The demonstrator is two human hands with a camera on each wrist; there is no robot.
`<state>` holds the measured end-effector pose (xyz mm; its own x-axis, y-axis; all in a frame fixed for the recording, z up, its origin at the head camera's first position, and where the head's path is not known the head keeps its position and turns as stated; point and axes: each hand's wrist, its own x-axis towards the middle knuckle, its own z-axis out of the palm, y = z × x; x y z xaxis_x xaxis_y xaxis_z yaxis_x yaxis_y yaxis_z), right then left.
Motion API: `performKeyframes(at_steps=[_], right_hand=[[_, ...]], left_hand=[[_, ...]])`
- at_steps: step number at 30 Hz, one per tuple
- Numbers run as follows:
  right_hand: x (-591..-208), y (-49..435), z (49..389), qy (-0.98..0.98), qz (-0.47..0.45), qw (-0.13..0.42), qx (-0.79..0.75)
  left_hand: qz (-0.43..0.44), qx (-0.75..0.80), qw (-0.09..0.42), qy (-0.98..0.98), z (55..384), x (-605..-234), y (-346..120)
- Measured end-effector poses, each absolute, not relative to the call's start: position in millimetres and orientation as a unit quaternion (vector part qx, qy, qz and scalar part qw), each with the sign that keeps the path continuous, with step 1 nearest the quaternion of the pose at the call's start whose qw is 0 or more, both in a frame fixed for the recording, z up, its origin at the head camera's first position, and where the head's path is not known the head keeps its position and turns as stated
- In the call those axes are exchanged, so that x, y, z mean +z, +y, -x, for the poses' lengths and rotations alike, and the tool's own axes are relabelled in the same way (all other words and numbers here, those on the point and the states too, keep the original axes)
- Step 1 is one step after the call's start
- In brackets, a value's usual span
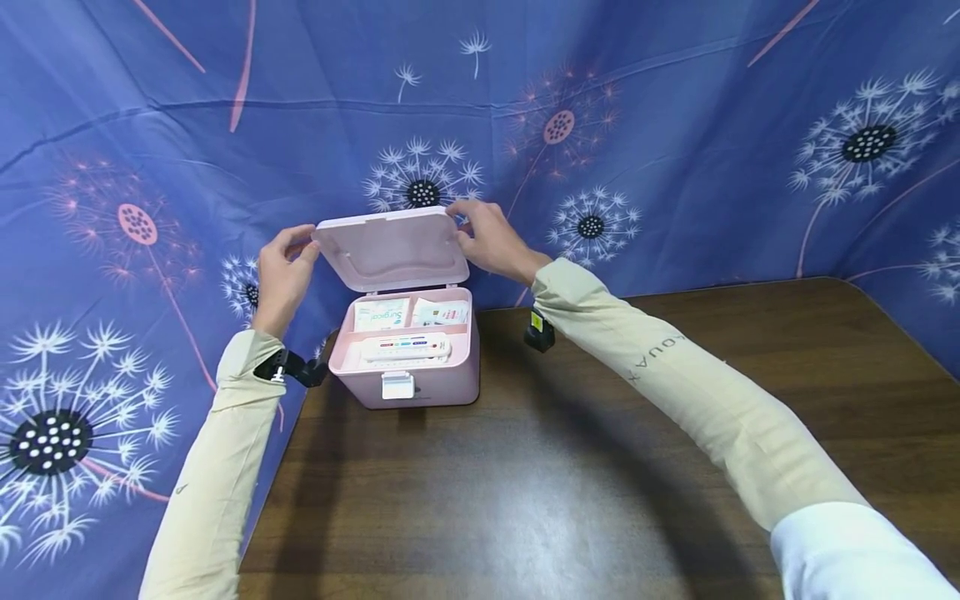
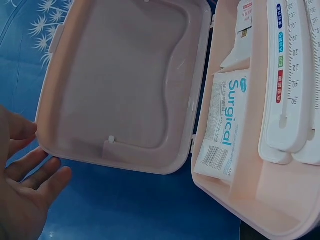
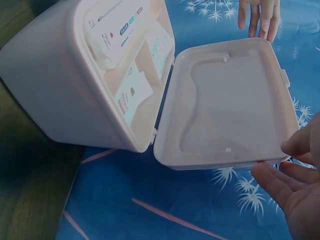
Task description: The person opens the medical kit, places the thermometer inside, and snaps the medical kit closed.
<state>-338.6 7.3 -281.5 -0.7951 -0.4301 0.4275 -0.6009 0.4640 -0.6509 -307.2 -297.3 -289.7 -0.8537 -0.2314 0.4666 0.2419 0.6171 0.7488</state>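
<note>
A pink lidded storage box (image 1: 465,375) stands on the table with its lid (image 1: 397,246) raised on the back hinges. At the lid's upper left corner, my left hand (image 1: 285,271) pinches the edge between thumb and fingers. My right hand (image 1: 495,242) grips the opposite upper corner, the thumb on the inner face and fingers behind. Inside the box, white thermometers (image 1: 405,347) with a printed scale lie in the front compartment. A packet marked "Surgical" (image 2: 225,122) sits in the back left compartment, and white packets (image 1: 441,312) in the back right one.
The brown wooden table (image 1: 525,475) extends to the right and front of the box. A blue curtain (image 1: 675,167) with dandelion prints hangs close behind the box and along the left side. A white latch (image 1: 397,385) hangs on the box's front.
</note>
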Motion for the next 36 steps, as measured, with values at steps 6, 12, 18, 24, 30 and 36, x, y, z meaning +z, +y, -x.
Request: performKeyframes(at_steps=[6,12,18,24,30,36], right_hand=[[-285,7,337,-0.843,-0.310,0.110,0.425],[-287,6,337,-0.842,-0.314,0.124,0.420],[-288,7,335,-0.840,-0.314,0.126,0.425],[-288,7,332,-0.832,-0.318,0.127,0.435],[-289,7,330,-0.831,-0.323,0.139,0.431],[-288,5,328,-0.832,-0.328,0.150,0.422]], left_hand=[[0.002,-0.432,0.272,-0.860,303,-290,-298],[0.004,-0.432,0.277,-0.858,300,-290,-299],[0.012,-0.435,0.296,-0.850,300,-291,-299],[0.021,-0.447,0.303,-0.841,299,-292,-299],[0.023,-0.438,0.313,-0.843,298,-293,-299],[0.020,-0.419,0.324,-0.848,295,-295,-299]])
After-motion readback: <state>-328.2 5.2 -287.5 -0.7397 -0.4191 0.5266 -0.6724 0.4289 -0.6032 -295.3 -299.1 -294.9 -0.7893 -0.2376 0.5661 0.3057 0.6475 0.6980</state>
